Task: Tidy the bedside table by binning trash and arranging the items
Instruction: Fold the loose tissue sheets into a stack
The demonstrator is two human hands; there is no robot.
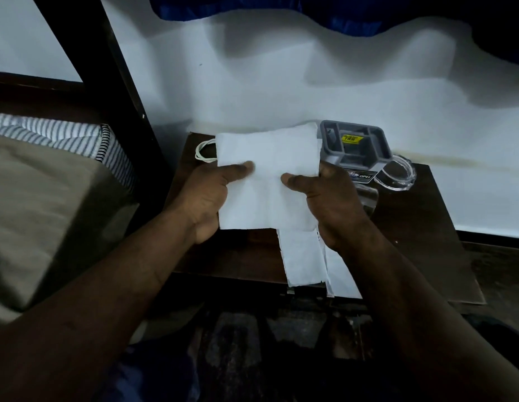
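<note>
A white sheet of tissue paper (269,158), creased into squares, is held up over the dark wooden bedside table (420,216). My left hand (209,195) grips its left edge with the thumb on top. My right hand (330,198) grips its right edge the same way. A narrower strip of the paper (301,256) hangs down past the table's front edge. A grey plastic organiser tray (356,146) with a yellow label stands at the back of the table, behind the paper.
A clear plastic lid (397,175) lies right of the grey tray. A white cord loop (204,152) shows left of the paper. A bed with a striped pillow (58,132) and beige cover is at the left, behind a dark post. A white wall backs the table.
</note>
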